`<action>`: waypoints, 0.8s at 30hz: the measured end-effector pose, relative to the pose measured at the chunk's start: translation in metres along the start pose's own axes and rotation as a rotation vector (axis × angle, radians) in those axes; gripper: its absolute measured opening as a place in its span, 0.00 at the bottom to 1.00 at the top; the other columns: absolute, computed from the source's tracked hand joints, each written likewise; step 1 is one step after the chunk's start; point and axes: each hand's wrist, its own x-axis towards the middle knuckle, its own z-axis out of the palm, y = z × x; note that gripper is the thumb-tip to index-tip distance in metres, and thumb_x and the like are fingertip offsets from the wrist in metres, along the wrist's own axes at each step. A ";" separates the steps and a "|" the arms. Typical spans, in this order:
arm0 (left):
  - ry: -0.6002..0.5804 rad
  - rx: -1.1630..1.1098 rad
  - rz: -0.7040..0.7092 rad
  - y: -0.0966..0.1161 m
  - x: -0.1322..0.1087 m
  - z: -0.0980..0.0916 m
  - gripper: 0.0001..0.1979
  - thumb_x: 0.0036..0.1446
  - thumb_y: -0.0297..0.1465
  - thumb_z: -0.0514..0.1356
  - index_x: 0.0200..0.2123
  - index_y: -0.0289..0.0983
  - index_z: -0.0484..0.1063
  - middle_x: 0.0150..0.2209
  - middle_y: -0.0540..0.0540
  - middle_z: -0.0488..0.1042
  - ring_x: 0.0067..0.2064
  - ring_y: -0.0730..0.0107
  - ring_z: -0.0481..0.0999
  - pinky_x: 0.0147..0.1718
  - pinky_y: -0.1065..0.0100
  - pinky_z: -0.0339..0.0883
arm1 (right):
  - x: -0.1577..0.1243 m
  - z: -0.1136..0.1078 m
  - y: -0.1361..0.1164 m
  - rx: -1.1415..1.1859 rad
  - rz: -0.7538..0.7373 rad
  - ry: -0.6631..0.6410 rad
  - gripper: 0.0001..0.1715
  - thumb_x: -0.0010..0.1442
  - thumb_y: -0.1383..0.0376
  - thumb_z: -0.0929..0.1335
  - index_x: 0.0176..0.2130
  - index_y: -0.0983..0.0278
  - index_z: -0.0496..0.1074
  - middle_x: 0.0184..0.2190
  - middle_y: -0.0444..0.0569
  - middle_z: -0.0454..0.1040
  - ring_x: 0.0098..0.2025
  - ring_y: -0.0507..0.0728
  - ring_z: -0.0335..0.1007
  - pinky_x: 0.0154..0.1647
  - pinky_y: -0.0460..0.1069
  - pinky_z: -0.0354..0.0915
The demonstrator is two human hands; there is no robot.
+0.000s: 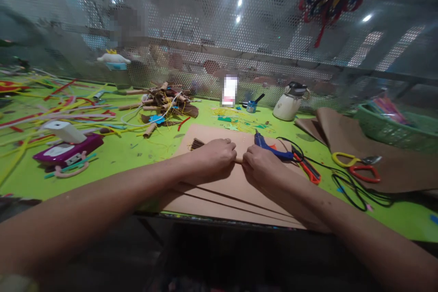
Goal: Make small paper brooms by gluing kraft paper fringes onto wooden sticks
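Filling most of my view, the bright green counter (147, 150) holds lots of craft bits. Flat on it, at the front edge, lie some big light brown sheets (236, 187), plain and smooth, with dark lines between their edges. Far to my right, a green basket (397, 132) has pink and blue things (390, 107) in it, too blurry for me to name. Near the back stands a pale jug (287, 105) with a dark top; I can't see inside. Both my hands are over the sheets, just apart, fingers curled closed. My left hand (219, 159) and right hand (262, 164) each pinch one end of a thin tan strip (239, 160). It lies low over the top sheet, and only its middle shows.
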 end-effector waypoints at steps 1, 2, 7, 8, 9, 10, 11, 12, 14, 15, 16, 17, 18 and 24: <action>-0.005 0.022 0.012 -0.001 0.000 -0.001 0.08 0.54 0.25 0.53 0.28 0.31 0.71 0.28 0.40 0.69 0.32 0.64 0.65 0.33 0.63 0.58 | -0.001 -0.002 0.000 0.025 0.004 -0.003 0.11 0.55 0.70 0.63 0.22 0.65 0.66 0.22 0.48 0.64 0.24 0.53 0.56 0.25 0.50 0.48; -0.017 0.043 0.030 -0.002 0.001 -0.002 0.07 0.54 0.25 0.53 0.28 0.31 0.71 0.28 0.40 0.69 0.31 0.64 0.65 0.33 0.63 0.58 | -0.002 -0.004 -0.001 0.053 0.013 0.009 0.11 0.56 0.70 0.63 0.23 0.65 0.66 0.22 0.48 0.64 0.24 0.52 0.56 0.25 0.49 0.48; -0.030 0.123 0.099 -0.006 -0.001 -0.027 0.08 0.57 0.27 0.54 0.29 0.32 0.71 0.29 0.41 0.71 0.33 0.64 0.67 0.32 0.65 0.58 | -0.020 -0.020 -0.013 0.158 0.042 0.151 0.08 0.59 0.69 0.62 0.27 0.65 0.64 0.26 0.47 0.64 0.27 0.52 0.58 0.28 0.48 0.52; -0.010 0.128 0.100 -0.005 -0.004 -0.035 0.08 0.58 0.27 0.54 0.30 0.32 0.71 0.29 0.41 0.71 0.34 0.64 0.67 0.33 0.65 0.59 | -0.023 -0.022 -0.016 0.170 0.038 0.175 0.08 0.58 0.70 0.62 0.27 0.65 0.64 0.26 0.47 0.64 0.28 0.52 0.59 0.29 0.47 0.53; 0.021 0.122 0.098 -0.002 -0.007 -0.044 0.08 0.59 0.28 0.53 0.31 0.33 0.71 0.30 0.41 0.71 0.36 0.63 0.67 0.35 0.64 0.59 | -0.027 -0.025 -0.020 0.176 0.034 0.194 0.08 0.58 0.71 0.62 0.27 0.65 0.64 0.26 0.47 0.64 0.28 0.53 0.59 0.29 0.47 0.54; 0.065 0.097 0.088 0.003 -0.013 -0.053 0.07 0.59 0.28 0.54 0.33 0.33 0.72 0.32 0.41 0.72 0.38 0.63 0.68 0.37 0.63 0.60 | -0.029 -0.028 -0.024 0.173 0.032 0.215 0.08 0.59 0.71 0.62 0.27 0.65 0.64 0.27 0.47 0.64 0.29 0.53 0.60 0.29 0.48 0.55; 0.126 0.051 0.060 0.010 -0.019 -0.063 0.07 0.59 0.28 0.55 0.36 0.34 0.72 0.36 0.41 0.73 0.42 0.62 0.68 0.41 0.62 0.60 | -0.032 -0.031 -0.027 0.162 0.035 0.238 0.08 0.59 0.71 0.62 0.28 0.65 0.65 0.27 0.48 0.65 0.30 0.54 0.61 0.30 0.48 0.56; 0.210 -0.019 0.002 0.018 -0.027 -0.071 0.08 0.58 0.29 0.56 0.40 0.35 0.71 0.40 0.40 0.73 0.45 0.61 0.67 0.43 0.61 0.60 | -0.035 -0.034 -0.031 0.143 0.044 0.266 0.08 0.60 0.71 0.61 0.29 0.65 0.65 0.28 0.49 0.65 0.31 0.55 0.61 0.31 0.48 0.57; 0.412 -0.234 -0.223 0.040 -0.046 -0.085 0.13 0.56 0.30 0.58 0.45 0.36 0.70 0.45 0.40 0.72 0.48 0.61 0.67 0.45 0.60 0.61 | -0.040 -0.042 -0.040 0.108 0.062 0.311 0.08 0.61 0.70 0.61 0.30 0.65 0.65 0.29 0.51 0.65 0.33 0.57 0.62 0.33 0.49 0.58; 0.529 -0.384 -0.403 0.052 -0.055 -0.088 0.11 0.57 0.31 0.57 0.43 0.36 0.72 0.42 0.41 0.73 0.45 0.62 0.69 0.45 0.60 0.62 | -0.042 -0.046 -0.045 0.093 0.072 0.328 0.08 0.61 0.70 0.60 0.31 0.65 0.65 0.29 0.51 0.65 0.33 0.57 0.62 0.33 0.50 0.59; 0.607 -0.568 -0.585 0.064 -0.063 -0.089 0.09 0.57 0.32 0.57 0.38 0.35 0.74 0.36 0.42 0.75 0.41 0.63 0.71 0.42 0.61 0.64 | -0.044 -0.050 -0.051 0.080 0.077 0.341 0.08 0.62 0.70 0.60 0.30 0.65 0.65 0.29 0.51 0.65 0.34 0.57 0.61 0.33 0.50 0.59; 0.605 -0.793 -0.723 0.077 -0.069 -0.088 0.09 0.56 0.33 0.58 0.33 0.34 0.76 0.31 0.42 0.75 0.35 0.65 0.72 0.38 0.63 0.66 | -0.047 -0.054 -0.058 0.067 0.080 0.350 0.09 0.62 0.69 0.60 0.30 0.65 0.65 0.29 0.51 0.65 0.34 0.58 0.61 0.33 0.50 0.59; 0.576 -1.049 -0.822 0.089 -0.072 -0.085 0.10 0.54 0.34 0.59 0.31 0.33 0.76 0.28 0.42 0.75 0.32 0.66 0.73 0.35 0.64 0.67 | -0.049 -0.057 -0.065 0.057 0.082 0.355 0.09 0.62 0.69 0.60 0.30 0.65 0.64 0.29 0.52 0.64 0.34 0.58 0.61 0.33 0.51 0.59; 0.817 -1.892 -0.925 0.135 -0.058 -0.070 0.15 0.42 0.37 0.68 0.29 0.30 0.77 0.28 0.41 0.76 0.31 0.67 0.74 0.35 0.66 0.68 | -0.065 -0.065 -0.111 0.060 0.107 0.467 0.09 0.62 0.70 0.59 0.31 0.63 0.63 0.28 0.50 0.62 0.32 0.58 0.59 0.32 0.51 0.59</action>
